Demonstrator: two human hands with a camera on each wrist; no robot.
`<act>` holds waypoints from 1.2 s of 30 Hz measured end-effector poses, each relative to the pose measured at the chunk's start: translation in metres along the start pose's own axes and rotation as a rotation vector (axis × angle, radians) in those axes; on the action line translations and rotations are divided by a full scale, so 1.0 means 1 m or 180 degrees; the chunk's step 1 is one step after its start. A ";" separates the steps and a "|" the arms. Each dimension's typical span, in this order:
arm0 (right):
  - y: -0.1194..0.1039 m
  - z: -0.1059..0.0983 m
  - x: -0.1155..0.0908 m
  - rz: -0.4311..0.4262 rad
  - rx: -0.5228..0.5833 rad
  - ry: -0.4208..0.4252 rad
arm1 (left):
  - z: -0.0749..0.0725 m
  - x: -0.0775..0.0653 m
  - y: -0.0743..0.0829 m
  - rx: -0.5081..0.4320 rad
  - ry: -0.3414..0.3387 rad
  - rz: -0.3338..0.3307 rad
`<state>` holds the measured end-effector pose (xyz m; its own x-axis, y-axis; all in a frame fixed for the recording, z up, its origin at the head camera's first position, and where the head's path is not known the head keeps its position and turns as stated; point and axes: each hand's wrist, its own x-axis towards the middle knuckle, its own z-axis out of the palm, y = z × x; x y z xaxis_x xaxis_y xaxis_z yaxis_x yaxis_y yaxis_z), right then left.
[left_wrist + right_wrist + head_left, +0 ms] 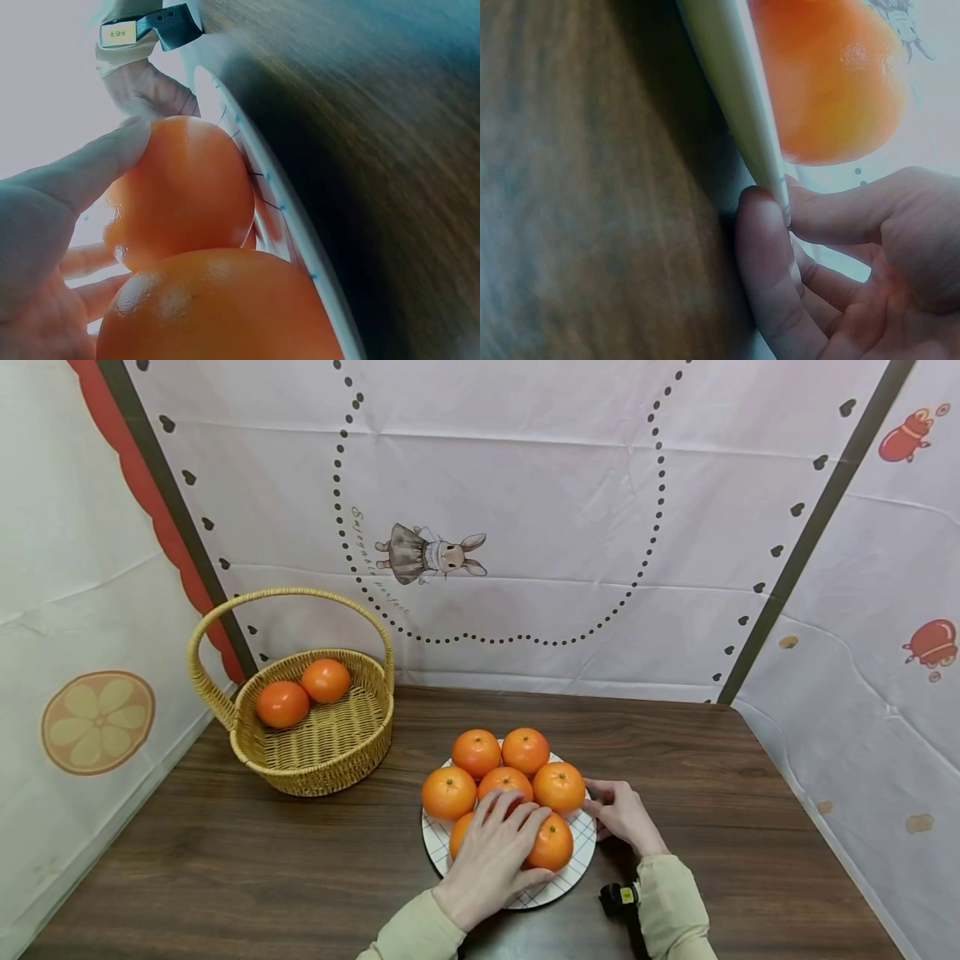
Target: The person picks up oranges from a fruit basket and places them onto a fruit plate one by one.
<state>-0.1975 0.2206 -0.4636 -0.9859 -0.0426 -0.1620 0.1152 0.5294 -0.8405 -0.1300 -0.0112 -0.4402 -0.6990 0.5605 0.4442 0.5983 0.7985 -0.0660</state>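
A white plate (581, 858) with thin grid lines holds several oranges, grouped round one in the middle (504, 783). My left hand (489, 853) reaches over the front of the plate, its thumb and fingers round the front-right orange (552, 843). In the left wrist view the thumb presses that orange (184, 191), with fingers behind it; another orange (225, 311) sits beside it. At the plate's right edge my right hand (627, 815) pinches the rim (769, 154) between thumb and finger. The left hand partly covers the front-left orange (459, 835).
A wicker basket (318, 781) with a tall arched handle stands at the back left, two oranges (282, 704) inside. The brown wooden table (247, 868) meets printed cloth walls (517, 527) at the back and sides. A black strapped device (618, 897) is at the right wrist.
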 end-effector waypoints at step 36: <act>0.001 0.000 0.000 -0.0022 0.0023 -0.0016 | -0.003 0.002 0.001 -0.0108 -0.0200 -0.0153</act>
<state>-0.1976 0.2208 -0.4642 -0.9860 -0.0506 -0.1587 0.1093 0.5229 -0.8453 -0.1295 -0.0095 -0.4367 -0.7497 0.5352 0.3892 0.5757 0.8175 -0.0152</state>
